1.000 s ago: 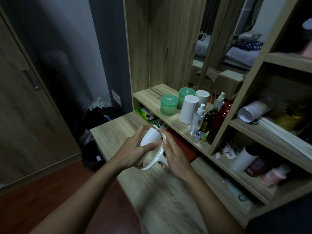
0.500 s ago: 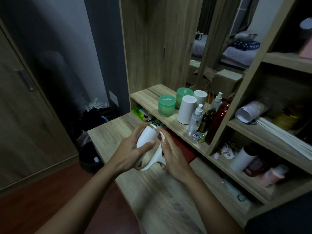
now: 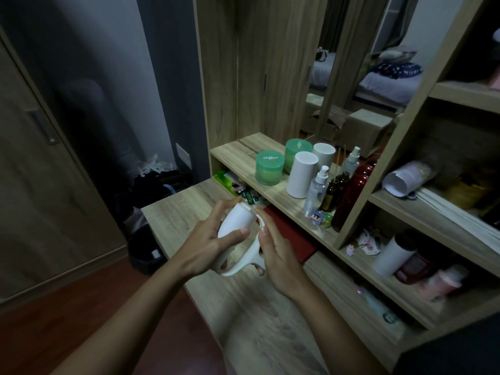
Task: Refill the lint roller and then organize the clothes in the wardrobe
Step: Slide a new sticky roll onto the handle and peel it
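Unmoved, 2 hands (image 3: 205,247) grip lint roller (image 3: 238,220).

Home bedroom; bed (image 3: 389,82) in mirror; wardrobe door (image 3: 40,158); toiletries shelf (image 3: 243,155)

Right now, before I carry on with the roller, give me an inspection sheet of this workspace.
Surface: wooden desk top, bare around the hands.
Job's things: white lint roller held over the desk; no clothes seen.
Clutter: shelf holds green jars, white cylinder, spray bottles, dark red bottle; red box and green packets beneath it.
Grippers: left hand wraps the roll; right hand grips the handle, fingertips at the roll's end.
Cables: nothing seen.
Surroundings: wardrobe door closed at left; dark bin on the floor; mirror shows a bed.
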The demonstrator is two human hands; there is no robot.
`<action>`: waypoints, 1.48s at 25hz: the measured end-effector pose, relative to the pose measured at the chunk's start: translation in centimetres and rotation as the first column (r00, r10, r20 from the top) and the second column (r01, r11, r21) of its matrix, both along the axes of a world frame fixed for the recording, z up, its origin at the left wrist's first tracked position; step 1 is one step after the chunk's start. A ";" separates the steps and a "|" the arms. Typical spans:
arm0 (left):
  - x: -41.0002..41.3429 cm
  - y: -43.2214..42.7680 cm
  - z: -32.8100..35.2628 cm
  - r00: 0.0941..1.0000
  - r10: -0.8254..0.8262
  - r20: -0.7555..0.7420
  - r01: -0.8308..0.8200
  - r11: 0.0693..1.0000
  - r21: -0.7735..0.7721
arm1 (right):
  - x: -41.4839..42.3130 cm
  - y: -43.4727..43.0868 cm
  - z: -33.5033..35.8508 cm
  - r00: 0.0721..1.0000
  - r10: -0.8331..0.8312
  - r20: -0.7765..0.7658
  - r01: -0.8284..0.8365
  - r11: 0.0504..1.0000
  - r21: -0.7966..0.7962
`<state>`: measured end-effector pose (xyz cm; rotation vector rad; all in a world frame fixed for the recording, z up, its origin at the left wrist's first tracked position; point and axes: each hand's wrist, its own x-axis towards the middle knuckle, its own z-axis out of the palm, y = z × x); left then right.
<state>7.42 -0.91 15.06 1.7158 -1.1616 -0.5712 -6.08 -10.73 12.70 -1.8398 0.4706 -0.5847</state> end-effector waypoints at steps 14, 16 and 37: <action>1.3 -0.9 1.2 0.998 0.018 0.052 -0.026 0.988 0.153 | -0.5 0.1 -3.6 0.996 -0.021 -0.089 0.012 0.994 -0.107; 1.5 -1.0 1.4 0.992 0.051 0.116 -0.071 0.981 0.178 | -0.6 0.5 -2.8 0.992 -0.081 -0.099 0.065 0.986 -0.155; 0.0 8.3 6.4 0.740 0.539 0.402 -0.559 0.826 -0.077 | -0.9 6.3 -1.8 0.998 -0.019 0.067 0.024 0.998 -0.061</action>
